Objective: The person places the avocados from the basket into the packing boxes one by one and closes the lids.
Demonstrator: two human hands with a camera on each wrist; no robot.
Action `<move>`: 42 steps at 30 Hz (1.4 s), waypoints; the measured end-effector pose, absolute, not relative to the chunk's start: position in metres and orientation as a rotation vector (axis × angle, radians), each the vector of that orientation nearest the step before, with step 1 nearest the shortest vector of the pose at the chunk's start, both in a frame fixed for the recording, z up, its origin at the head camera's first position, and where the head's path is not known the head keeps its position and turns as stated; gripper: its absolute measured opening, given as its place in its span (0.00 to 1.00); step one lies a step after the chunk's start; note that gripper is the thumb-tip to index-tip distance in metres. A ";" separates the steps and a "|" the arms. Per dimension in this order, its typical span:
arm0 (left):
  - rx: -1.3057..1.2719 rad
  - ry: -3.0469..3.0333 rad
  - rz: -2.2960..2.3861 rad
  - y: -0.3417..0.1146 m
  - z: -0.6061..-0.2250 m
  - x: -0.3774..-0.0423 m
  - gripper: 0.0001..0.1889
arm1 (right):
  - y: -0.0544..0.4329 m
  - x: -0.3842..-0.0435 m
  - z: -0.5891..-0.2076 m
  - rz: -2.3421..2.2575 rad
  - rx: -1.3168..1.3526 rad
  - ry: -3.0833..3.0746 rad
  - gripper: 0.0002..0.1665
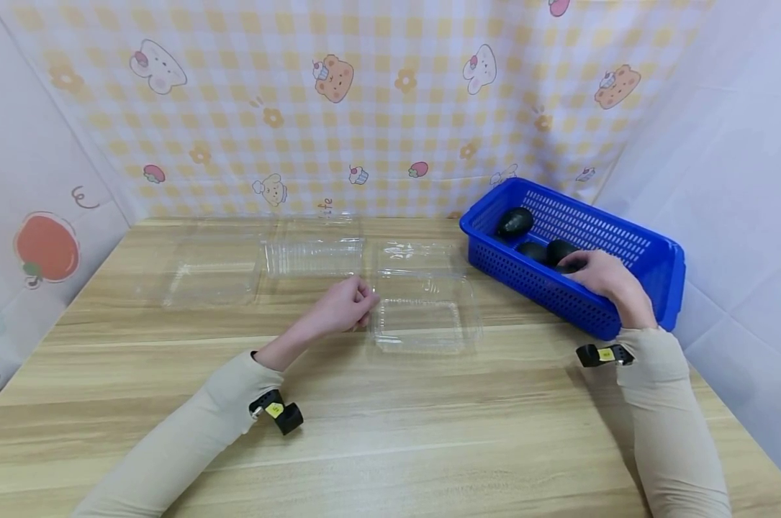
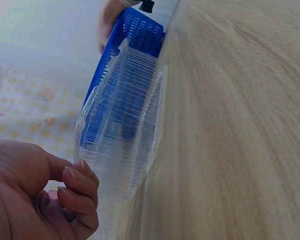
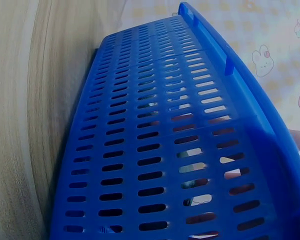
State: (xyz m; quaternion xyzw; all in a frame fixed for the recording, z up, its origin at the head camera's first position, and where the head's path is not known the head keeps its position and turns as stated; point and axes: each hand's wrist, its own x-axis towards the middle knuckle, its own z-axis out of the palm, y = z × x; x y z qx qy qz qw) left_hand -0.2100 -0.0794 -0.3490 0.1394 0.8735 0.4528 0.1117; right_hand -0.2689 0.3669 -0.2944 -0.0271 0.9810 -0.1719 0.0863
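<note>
A clear plastic clamshell box (image 1: 422, 345) lies with its lid raised in the middle of the table. My left hand (image 1: 346, 306) pinches its left rim between thumb and fingertips; the left wrist view shows the fingertips at the edge of the ribbed box wall (image 2: 122, 115). On the right, my right hand (image 1: 600, 277) reaches over the near wall of a blue slotted basket (image 1: 526, 277) and grips a dark avocado inside. That avocado is mostly hidden by the fingers and wall. Further avocados (image 1: 515, 222) lie beside it, toward the basket's left end.
Two more clear plastic boxes stand at the back left: one low box (image 1: 211, 284) and one with ribbed walls (image 1: 315, 257). Behind the wooden table (image 1: 390, 439) hangs a yellow checked cloth (image 1: 377, 137). A white wall (image 1: 740, 216) rises close behind the basket's right end.
</note>
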 end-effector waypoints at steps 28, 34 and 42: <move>0.399 2.543 1.349 -0.080 -0.350 -0.211 0.09 | 0.341 -0.248 -0.273 -0.949 0.102 3.182 0.49; 0.403 2.542 1.348 -0.080 -0.350 -0.211 0.09 | 0.333 -0.244 -0.267 -1.018 0.076 3.157 0.47; 0.395 2.542 1.354 -0.081 -0.351 -0.211 0.08 | 0.319 -0.237 -0.262 -1.032 -0.027 3.156 0.43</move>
